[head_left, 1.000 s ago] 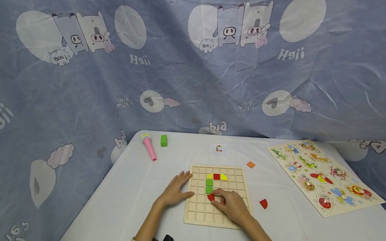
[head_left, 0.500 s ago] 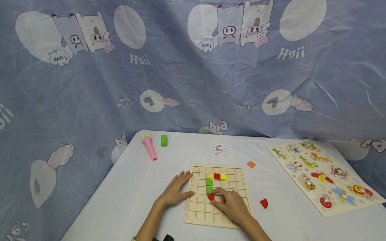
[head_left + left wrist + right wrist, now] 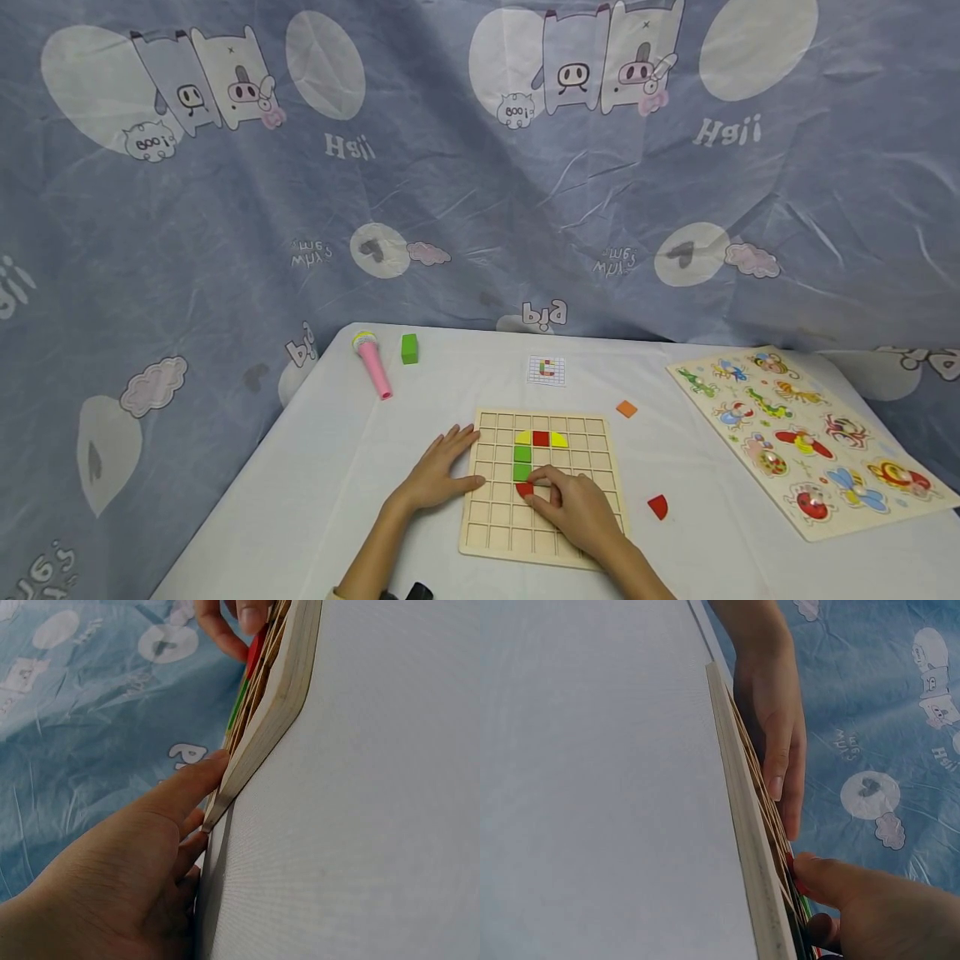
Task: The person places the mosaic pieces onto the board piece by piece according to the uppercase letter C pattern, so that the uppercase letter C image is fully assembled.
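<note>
A square wooden grid board (image 3: 495, 537) lies on the white table. My left hand (image 3: 433, 479) rests at its left edge, fingers extended, with the thumb on the rim. With thumb and index finger, my right hand (image 3: 577, 510) pinches a red quarter-circle tile (image 3: 524, 490) in the cell below two green square tiles (image 3: 522, 463). The fingertips partly cover that tile. Above the green tiles, a yellow quarter-circle tile (image 3: 523, 437), a red square tile (image 3: 541, 438) and another yellow quarter-circle tile (image 3: 558, 440) form a row. In the left wrist view, the red tile (image 3: 256, 654) sits under the right fingertips.
Right of the board lie a loose red quarter-circle tile (image 3: 658, 507) and an orange square tile (image 3: 627, 409). A small pattern card (image 3: 547, 370) is behind it. A pink toy microphone (image 3: 372, 367) and green block (image 3: 409, 349) stand back left; an insect puzzle board (image 3: 806, 442) lies far right.
</note>
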Motion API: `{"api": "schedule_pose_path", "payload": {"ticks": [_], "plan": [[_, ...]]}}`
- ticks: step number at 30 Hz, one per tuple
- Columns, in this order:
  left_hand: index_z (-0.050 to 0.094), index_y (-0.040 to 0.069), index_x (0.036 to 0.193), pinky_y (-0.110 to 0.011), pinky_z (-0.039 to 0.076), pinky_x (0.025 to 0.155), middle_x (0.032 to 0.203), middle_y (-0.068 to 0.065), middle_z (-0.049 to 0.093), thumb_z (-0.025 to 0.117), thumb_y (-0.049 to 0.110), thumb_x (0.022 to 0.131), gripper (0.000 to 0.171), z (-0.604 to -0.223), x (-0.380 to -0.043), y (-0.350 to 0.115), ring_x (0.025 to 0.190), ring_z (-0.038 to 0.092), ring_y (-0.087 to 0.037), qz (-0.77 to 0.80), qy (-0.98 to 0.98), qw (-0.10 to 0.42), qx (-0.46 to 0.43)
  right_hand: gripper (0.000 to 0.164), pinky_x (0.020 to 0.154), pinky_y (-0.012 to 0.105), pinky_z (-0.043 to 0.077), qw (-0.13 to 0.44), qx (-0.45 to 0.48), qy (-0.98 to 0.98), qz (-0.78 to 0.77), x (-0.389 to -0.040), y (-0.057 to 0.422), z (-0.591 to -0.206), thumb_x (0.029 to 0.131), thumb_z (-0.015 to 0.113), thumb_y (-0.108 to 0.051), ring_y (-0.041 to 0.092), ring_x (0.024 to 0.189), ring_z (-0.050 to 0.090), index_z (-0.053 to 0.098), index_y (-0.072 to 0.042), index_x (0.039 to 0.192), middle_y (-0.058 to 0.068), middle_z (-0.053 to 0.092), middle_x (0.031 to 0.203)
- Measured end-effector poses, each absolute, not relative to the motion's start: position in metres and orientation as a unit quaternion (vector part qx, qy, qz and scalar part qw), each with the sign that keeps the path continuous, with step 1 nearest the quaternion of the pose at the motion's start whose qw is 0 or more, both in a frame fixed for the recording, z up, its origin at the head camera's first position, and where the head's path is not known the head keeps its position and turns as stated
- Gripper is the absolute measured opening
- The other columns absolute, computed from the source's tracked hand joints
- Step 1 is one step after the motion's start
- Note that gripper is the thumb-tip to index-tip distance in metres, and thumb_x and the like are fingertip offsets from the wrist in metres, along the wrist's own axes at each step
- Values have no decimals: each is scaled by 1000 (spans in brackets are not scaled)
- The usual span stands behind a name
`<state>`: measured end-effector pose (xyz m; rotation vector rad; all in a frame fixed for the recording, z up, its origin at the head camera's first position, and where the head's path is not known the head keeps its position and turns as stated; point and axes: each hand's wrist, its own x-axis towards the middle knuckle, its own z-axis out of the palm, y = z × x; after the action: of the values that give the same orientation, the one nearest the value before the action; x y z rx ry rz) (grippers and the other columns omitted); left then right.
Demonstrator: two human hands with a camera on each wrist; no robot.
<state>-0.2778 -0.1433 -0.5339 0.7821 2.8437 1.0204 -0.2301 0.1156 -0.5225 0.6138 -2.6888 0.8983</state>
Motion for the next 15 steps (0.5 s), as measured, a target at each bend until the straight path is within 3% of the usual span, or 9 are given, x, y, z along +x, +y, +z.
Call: {"api": "schedule_pose_path", "payload": {"ticks": [15], "plan": [[35,13,143,-46,10,112,149,-3,28,63,49,82,76,-535,-278,-143,139,15,-26,327,910,5,254,23,58,23,36,138,205,-922,297,-229,114,-524,76,74,-38,-3,42,29,66,-24,93,-22,33,48]]}}
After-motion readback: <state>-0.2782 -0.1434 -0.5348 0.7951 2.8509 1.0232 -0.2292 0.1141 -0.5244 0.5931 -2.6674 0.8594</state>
